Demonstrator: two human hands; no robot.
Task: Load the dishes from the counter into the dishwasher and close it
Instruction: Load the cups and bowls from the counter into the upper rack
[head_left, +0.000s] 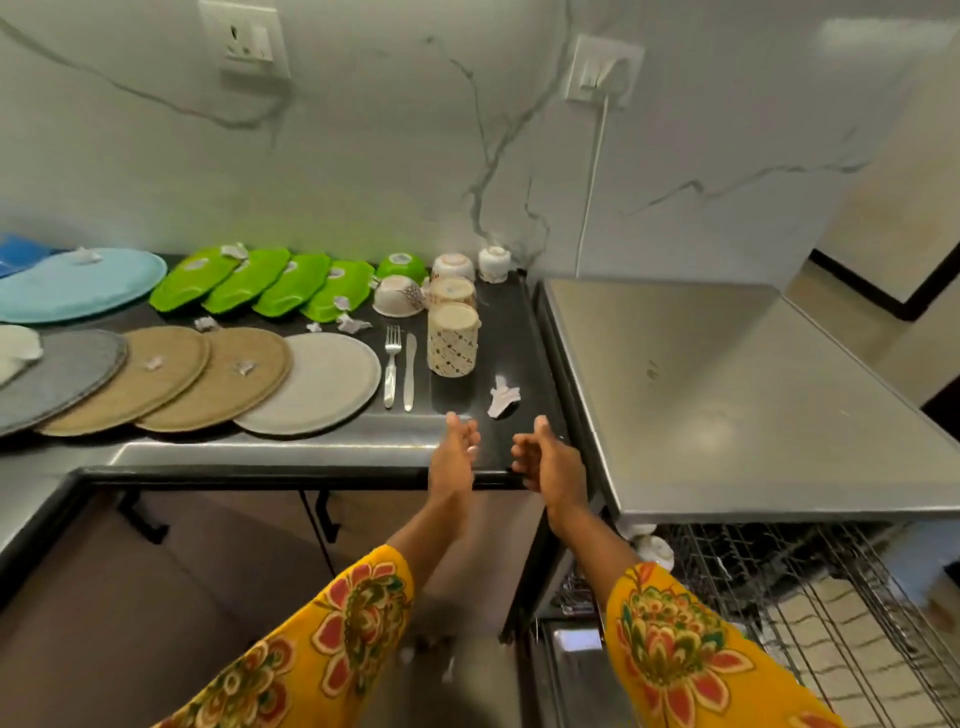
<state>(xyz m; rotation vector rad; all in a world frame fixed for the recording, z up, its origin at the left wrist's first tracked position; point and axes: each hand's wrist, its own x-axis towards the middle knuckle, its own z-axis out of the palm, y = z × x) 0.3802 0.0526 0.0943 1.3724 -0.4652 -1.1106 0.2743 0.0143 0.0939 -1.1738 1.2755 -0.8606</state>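
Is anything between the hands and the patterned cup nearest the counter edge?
Nothing visible blocks it. Both hands, left hand and right hand, hover empty over the counter edge. The patterned cup stands straight ahead; a crumpled paper scrap lies just right of that line, and the knife lies left.

Home kitchen: dark counter (498, 332) with plates (317, 382) and cups (452, 338), marble-veined wall (415, 156), open dishwasher rack (810, 582) near right.

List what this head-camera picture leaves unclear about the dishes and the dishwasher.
- Wire dishwasher rack, head view: its back is hidden under the steel top.
- Pale blue round plate: cut off by the left edge.
- White cup in the rack: partly hidden by the right arm.
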